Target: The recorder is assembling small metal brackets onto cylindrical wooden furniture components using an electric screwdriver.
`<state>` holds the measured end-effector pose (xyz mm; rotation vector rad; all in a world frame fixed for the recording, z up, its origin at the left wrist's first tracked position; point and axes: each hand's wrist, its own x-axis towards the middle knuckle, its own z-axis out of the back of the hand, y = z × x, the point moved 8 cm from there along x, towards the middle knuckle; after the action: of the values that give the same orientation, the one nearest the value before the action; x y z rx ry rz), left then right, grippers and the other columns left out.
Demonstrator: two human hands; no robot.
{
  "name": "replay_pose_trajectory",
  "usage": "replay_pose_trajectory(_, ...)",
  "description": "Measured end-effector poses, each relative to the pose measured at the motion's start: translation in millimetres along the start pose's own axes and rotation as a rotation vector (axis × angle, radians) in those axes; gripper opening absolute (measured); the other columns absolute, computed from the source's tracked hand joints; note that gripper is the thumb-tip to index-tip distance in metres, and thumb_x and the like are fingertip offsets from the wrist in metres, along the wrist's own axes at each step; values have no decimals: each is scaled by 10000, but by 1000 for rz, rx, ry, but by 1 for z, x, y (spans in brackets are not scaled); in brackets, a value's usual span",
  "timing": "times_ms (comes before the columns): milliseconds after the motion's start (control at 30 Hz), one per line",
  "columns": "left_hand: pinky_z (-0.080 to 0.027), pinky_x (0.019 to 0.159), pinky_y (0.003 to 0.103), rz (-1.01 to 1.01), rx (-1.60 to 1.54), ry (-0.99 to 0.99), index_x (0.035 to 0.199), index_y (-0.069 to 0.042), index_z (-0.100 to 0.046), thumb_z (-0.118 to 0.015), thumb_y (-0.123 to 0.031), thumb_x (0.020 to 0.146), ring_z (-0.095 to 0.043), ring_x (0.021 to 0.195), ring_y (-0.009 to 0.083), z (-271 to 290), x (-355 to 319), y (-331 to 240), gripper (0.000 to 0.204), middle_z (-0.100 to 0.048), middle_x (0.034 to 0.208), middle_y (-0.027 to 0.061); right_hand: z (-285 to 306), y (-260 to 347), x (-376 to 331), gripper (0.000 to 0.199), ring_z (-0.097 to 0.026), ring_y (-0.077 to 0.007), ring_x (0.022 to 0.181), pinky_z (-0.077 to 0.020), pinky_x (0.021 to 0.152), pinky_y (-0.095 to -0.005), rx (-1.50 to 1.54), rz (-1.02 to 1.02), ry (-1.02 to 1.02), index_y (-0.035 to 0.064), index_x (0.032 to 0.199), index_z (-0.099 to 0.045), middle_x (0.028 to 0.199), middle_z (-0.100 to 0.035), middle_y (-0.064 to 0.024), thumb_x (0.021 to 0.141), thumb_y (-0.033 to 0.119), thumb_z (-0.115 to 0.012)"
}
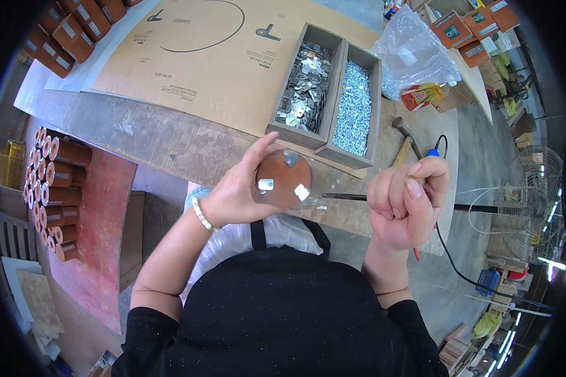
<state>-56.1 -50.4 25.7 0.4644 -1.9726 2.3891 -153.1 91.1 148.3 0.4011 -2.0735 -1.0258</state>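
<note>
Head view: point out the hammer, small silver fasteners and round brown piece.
Hammer (402, 152): head view, on its wooden handle.
Small silver fasteners (353, 108): head view, middle of the pile.
Round brown piece (285, 178): head view, its round face.

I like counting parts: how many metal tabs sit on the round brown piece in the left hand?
3: an upper tab, a left tab and a lower-right tab, all near its edge. The left hand may hide more.
</note>
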Motion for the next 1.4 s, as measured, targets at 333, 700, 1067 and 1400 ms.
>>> replay_pose_trajectory(333, -353, 1000, 397, 58, 414, 106, 1307, -45, -344, -748, -74, 603, -425, 1196, 358, -8, -9, -21, 813, -354, 1327, 201, -5, -10, -15, 110, -282, -60, 416, -272, 388, -239, 11, -12, -23, 6, 947, -421, 519, -351, 8, 844, -16, -449)
replay_pose_trajectory(700, -398, 942, 429, -165, 440, -341, 961, -37, -583, -831, -105, 546, -410, 1199, 396, -17, -29, -18, 489, -369, 1312, 231, -22, -25, -17, 116, -331, -65, 423, -327, 414, -247, -11, -26, 65, 25, 963, -412, 580, -399, -8, 860, -12, -452)
replay_pose_trajectory(1067, -399, 949, 442, -203, 405, -328, 930, -34, -591, -811, -84, 570, -391, 1225, 415, -12, -27, -17, 425, -418, 1282, 218, -28, -32, -16, 138, -377, -88, 463, -350, 436, -252, -15, -62, 139, 22, 963, -419, 616, -435, -24, 846, -36, -467)
replay_pose_trajectory(1400, -412, 949, 419, -229, 320, -245, 905, -46, -595, -800, -86, 586, -384, 1243, 383, -7, -19, -14, 381, -447, 1276, 183, -37, -34, -14, 161, -464, -146, 539, -383, 497, -288, -28, -233, 195, 17, 896, -472, 697, -515, -81, 768, -62, -528)
